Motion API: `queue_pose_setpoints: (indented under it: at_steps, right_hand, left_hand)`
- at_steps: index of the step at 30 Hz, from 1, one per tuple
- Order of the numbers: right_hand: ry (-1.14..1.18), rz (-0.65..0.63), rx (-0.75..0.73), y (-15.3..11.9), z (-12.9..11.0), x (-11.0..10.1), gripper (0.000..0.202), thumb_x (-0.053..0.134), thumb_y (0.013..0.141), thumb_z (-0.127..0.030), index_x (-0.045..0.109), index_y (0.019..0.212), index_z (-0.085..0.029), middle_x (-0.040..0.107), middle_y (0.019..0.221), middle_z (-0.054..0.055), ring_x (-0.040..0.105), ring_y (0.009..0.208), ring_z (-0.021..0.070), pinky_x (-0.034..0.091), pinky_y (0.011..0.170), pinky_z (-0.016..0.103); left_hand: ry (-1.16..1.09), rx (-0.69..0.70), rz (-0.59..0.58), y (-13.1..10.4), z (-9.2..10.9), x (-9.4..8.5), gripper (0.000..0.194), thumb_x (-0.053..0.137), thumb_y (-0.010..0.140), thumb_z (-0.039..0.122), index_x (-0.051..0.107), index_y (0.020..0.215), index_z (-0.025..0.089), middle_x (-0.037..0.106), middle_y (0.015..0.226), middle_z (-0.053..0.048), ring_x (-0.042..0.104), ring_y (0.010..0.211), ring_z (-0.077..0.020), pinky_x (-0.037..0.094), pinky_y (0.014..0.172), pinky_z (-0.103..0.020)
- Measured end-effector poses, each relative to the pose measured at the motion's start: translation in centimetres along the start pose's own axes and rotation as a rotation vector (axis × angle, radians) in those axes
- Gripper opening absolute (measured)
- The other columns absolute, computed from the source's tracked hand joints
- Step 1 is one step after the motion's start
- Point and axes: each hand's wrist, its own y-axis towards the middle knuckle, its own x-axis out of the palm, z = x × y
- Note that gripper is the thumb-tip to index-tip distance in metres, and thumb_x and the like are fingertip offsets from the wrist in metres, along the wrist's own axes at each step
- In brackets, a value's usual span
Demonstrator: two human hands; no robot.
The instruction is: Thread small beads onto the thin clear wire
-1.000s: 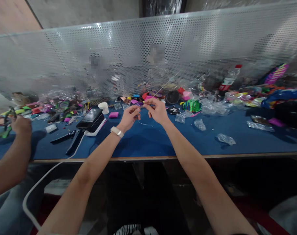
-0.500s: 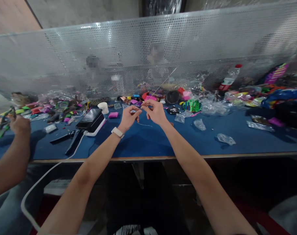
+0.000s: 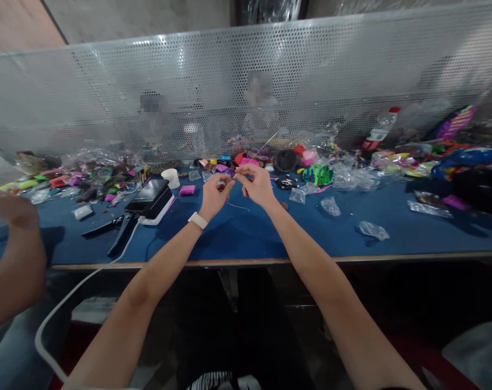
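Observation:
My left hand (image 3: 215, 192), with a pale band on its wrist, is closed round a small brown roundish thing (image 3: 221, 186), mostly covered by the fingers. Right beside it, fingertips almost touching, my right hand (image 3: 254, 184) pinches a thin pale string (image 3: 267, 145). One stretch of that string slants up to the right above the hands. A loose end curls below them over the blue tabletop (image 3: 237, 238). Exactly how the string meets the brown thing is hidden by the fingers.
Left of my hands lie a black device (image 3: 148, 197) with a white cable, a tape roll (image 3: 171, 178) and a pink packet (image 3: 187, 190). Colourful clay pieces and plastic wrappers line the perforated metal screen (image 3: 213, 81). A co-worker's hand (image 3: 16, 208) is at far left.
The slanting stretch of string reaches less far up and right. More of the brown thing shows in my left hand. The co-worker's hand has shifted left and slightly down.

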Motion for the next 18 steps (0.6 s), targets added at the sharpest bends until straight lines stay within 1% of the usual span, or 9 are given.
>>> queue_pose_setpoints:
  at_steps: [3, 6, 9, 12, 18]
  right_hand:
    - [0.016, 0.002, 0.000, 0.19, 0.46, -0.14, 0.031, 0.072, 0.094, -0.053, 0.071, 0.103, -0.022, 0.076, 0.105, 0.006, 0.056, 0.045, 0.0066, 0.043, 0.040, 0.026]
    - [0.050, -0.004, -0.003, 0.18, 0.41, 0.00, 0.033, 0.074, 0.093, -0.053, 0.070, 0.101, -0.021, 0.076, 0.103, 0.006, 0.054, 0.042, 0.0059, 0.042, 0.038, 0.025]
    - [0.068, -0.001, -0.004, 0.08, 0.17, 0.24, 0.034, 0.074, 0.092, -0.054, 0.069, 0.100, -0.021, 0.075, 0.104, 0.006, 0.054, 0.042, 0.0052, 0.042, 0.038, 0.024]
    - [0.071, 0.006, 0.006, 0.03, 0.08, 0.36, 0.035, 0.075, 0.092, -0.054, 0.070, 0.100, -0.021, 0.075, 0.103, 0.006, 0.055, 0.043, 0.0050, 0.041, 0.037, 0.023]
    - [0.097, 0.012, 0.026, 0.10, 0.23, 0.36, 0.034, 0.077, 0.091, -0.052, 0.069, 0.100, -0.021, 0.076, 0.100, 0.006, 0.053, 0.043, 0.0045, 0.040, 0.036, 0.022]
  left_hand:
    - [-0.021, -0.003, -0.025, 0.11, 0.16, 0.03, 0.026, 0.086, 0.086, 0.040, 0.067, 0.087, 0.021, 0.065, 0.077, 0.001, 0.050, 0.047, -0.0073, 0.040, 0.048, -0.026]
    - [-0.009, 0.026, 0.011, 0.06, 0.23, 0.10, 0.028, 0.085, 0.087, 0.041, 0.065, 0.084, 0.021, 0.064, 0.072, 0.003, 0.049, 0.047, -0.0068, 0.040, 0.049, -0.025]
    - [0.060, 0.048, 0.040, 0.00, 0.22, 0.07, 0.030, 0.083, 0.090, 0.043, 0.062, 0.083, 0.021, 0.064, 0.071, 0.004, 0.049, 0.047, -0.0069, 0.041, 0.050, -0.024]
    - [0.112, 0.044, 0.036, 0.00, 0.25, -0.02, 0.029, 0.081, 0.090, 0.042, 0.062, 0.086, 0.021, 0.064, 0.072, 0.004, 0.052, 0.049, -0.0075, 0.043, 0.050, -0.024]
    - [0.100, 0.050, 0.031, 0.15, 0.31, -0.12, 0.022, 0.081, 0.089, 0.034, 0.064, 0.086, 0.021, 0.068, 0.082, 0.001, 0.052, 0.050, -0.0068, 0.043, 0.049, -0.024]
